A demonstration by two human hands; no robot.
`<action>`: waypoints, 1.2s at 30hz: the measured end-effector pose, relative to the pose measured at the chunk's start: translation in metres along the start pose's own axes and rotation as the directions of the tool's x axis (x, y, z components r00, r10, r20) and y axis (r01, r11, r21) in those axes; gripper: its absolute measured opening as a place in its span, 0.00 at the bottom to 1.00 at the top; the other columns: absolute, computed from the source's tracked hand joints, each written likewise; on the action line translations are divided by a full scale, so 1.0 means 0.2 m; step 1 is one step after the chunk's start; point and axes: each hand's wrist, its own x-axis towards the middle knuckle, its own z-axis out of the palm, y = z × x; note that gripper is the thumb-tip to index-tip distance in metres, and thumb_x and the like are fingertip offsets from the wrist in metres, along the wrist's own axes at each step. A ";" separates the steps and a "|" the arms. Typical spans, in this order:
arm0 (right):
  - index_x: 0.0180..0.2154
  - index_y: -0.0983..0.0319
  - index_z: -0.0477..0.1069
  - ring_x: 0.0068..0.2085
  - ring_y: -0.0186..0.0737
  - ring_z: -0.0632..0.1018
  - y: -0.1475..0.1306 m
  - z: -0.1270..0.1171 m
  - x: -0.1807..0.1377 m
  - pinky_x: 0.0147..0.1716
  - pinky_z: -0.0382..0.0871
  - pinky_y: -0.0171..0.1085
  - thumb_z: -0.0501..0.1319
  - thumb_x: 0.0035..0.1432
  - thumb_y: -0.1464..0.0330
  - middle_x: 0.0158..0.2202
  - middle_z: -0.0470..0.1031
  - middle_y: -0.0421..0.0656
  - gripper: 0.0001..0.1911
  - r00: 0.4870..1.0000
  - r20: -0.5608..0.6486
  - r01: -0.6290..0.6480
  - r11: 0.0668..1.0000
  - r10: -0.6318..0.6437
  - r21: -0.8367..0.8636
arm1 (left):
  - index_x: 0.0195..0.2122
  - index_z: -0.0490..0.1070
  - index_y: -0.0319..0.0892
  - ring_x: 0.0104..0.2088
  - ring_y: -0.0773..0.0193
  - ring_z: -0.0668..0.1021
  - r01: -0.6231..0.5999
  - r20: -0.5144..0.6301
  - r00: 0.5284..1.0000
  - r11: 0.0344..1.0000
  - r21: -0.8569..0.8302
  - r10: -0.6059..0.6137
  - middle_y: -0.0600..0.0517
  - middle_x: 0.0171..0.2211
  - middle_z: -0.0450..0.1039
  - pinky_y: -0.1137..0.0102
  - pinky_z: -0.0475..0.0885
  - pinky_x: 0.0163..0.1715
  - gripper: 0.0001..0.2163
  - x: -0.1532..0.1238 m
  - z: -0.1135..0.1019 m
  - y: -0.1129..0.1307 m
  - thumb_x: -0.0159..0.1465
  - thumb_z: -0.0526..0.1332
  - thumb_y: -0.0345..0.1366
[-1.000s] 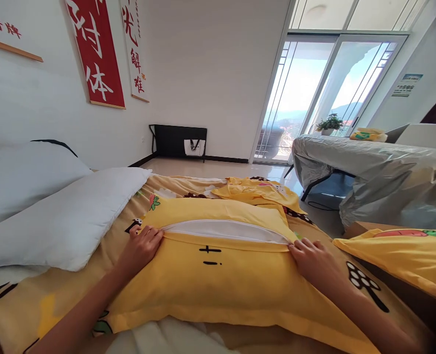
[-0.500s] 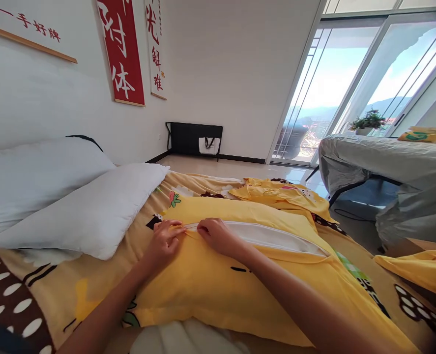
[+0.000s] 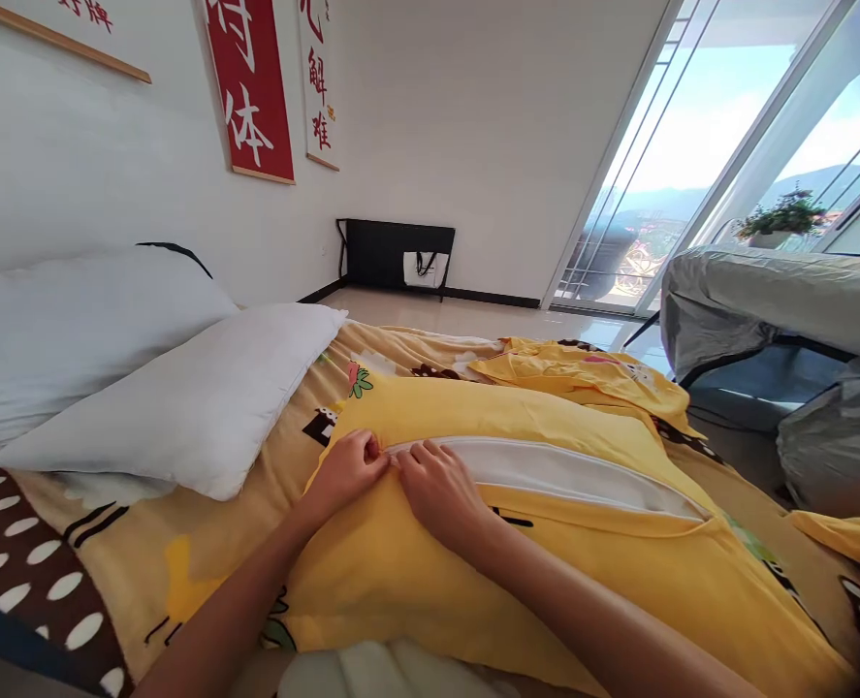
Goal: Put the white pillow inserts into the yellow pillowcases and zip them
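Note:
A yellow pillowcase point(image 3: 517, 572) lies across the bed in front of me, its long opening gaping so the white pillow point(image 3: 546, 468) inside shows. My left hand point(image 3: 346, 470) pinches the fabric at the left end of that opening, fingers curled. My right hand point(image 3: 436, 485) sits right beside it, fingers bent and pressed on the pillowcase edge at the same end. The two hands nearly touch.
Two bare white pillows point(image 3: 175, 402) lie at the left on the patterned yellow bedsheet point(image 3: 204, 543). A crumpled yellow cloth point(image 3: 582, 373) lies behind the pillowcase. A grey-covered table point(image 3: 771, 301) stands at the right; a black rack point(image 3: 397, 257) by the far wall.
My right hand left the right end of the opening and crossed to the left end beside my left hand. The view swung to the left.

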 end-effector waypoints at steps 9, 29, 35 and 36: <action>0.35 0.60 0.73 0.36 0.38 0.73 0.68 -0.19 -0.60 0.39 0.63 0.37 0.52 0.65 0.64 0.33 0.76 0.43 0.12 0.985 -0.103 -0.115 0.972 0.139 0.206 | 0.32 0.64 0.42 0.38 0.58 0.70 -0.148 -0.165 0.970 0.972 0.181 0.179 0.49 0.34 0.68 0.63 0.66 0.41 0.04 -0.02 0.02 0.04 0.55 0.52 0.29; 0.48 0.60 0.67 0.44 0.41 0.74 0.86 -0.14 -1.14 0.52 0.54 0.45 0.48 0.67 0.61 0.41 0.76 0.46 0.15 0.974 -0.100 -0.176 0.954 0.205 0.242 | 0.34 0.73 0.38 0.35 0.52 0.78 -0.690 0.489 0.723 0.550 0.470 0.488 0.43 0.32 0.76 0.61 0.70 0.36 0.22 -0.02 0.49 1.07 0.69 0.44 0.44; 0.52 0.62 0.66 0.53 0.44 0.72 0.86 -0.09 -1.25 0.54 0.55 0.46 0.51 0.65 0.66 0.50 0.74 0.51 0.16 0.949 -0.267 -0.101 0.962 0.169 0.253 | 0.39 0.69 0.39 0.39 0.58 0.77 -0.795 0.590 0.570 0.566 0.218 0.572 0.46 0.40 0.75 0.67 0.72 0.38 0.10 0.04 0.76 1.27 0.65 0.49 0.32; 0.52 0.61 0.66 0.53 0.43 0.72 0.89 -0.09 -1.27 0.53 0.56 0.45 0.51 0.65 0.66 0.50 0.74 0.50 0.16 0.941 -0.291 -0.087 0.956 0.171 0.280 | 0.39 0.69 0.38 0.41 0.58 0.77 -0.780 0.602 0.586 0.579 0.237 0.543 0.45 0.40 0.75 0.67 0.72 0.40 0.10 0.04 0.79 1.27 0.65 0.49 0.31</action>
